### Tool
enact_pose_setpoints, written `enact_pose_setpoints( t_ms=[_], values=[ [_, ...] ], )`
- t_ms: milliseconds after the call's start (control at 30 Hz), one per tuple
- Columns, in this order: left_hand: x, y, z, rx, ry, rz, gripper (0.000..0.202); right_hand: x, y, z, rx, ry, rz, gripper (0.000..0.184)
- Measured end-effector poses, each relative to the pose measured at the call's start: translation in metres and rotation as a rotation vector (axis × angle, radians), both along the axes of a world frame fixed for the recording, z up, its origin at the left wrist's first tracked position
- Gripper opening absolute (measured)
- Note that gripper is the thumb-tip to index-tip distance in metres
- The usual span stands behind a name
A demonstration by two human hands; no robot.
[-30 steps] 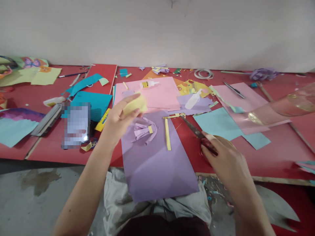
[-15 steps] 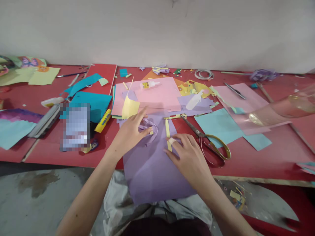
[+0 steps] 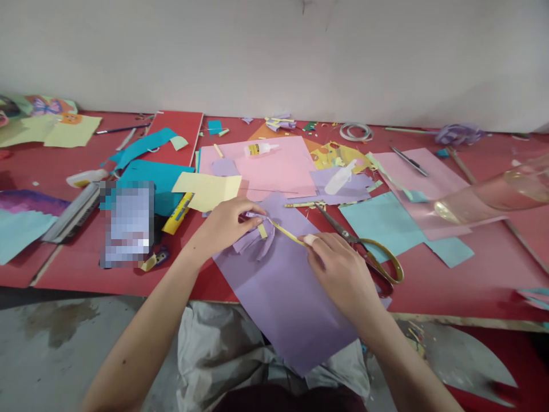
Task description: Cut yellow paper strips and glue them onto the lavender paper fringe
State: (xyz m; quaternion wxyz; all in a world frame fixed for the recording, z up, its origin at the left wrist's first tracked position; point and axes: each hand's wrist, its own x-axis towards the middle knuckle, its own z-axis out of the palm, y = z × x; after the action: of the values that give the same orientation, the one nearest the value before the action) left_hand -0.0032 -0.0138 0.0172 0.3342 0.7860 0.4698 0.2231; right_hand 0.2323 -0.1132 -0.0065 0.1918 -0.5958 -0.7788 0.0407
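Left hand on purple paper bundle, right hand pinching yellow strip

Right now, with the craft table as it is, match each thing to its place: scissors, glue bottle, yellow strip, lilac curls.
1 scissors
2 glue bottle
3 yellow strip
4 lilac curls

A on the pink sheet
B pinched by the right hand
C at the fingertips of the left hand
D on the red table, beside the right hand

Pairs: 1-D, 2-A, 3-B, 4-C

both hands pinch a yellow strip over the purple sheet.
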Motion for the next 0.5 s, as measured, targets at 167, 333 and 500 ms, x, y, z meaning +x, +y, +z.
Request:
enact_pose_setpoints(
  t_ms=[167, 333, 500],
  values=[
    [0.002, 0.01, 0.004, -0.079, 0.015, -0.011, 0.012, 0.009, 0.014, 0.0, 0.043, 0.09, 0.032, 0.021],
    [0.008, 0.026, 0.009, -0.098, 0.04, -0.083, 0.01, 0.021, 0.032, -0.002, 0.086, 0.237, 0.007, 0.02],
    [0.013, 0.046, 0.014, -0.102, 0.117, -0.213, 0.016, 0.022, 0.038, -0.01, 0.083, 0.132, 0.359, 0.031]
  ],
)
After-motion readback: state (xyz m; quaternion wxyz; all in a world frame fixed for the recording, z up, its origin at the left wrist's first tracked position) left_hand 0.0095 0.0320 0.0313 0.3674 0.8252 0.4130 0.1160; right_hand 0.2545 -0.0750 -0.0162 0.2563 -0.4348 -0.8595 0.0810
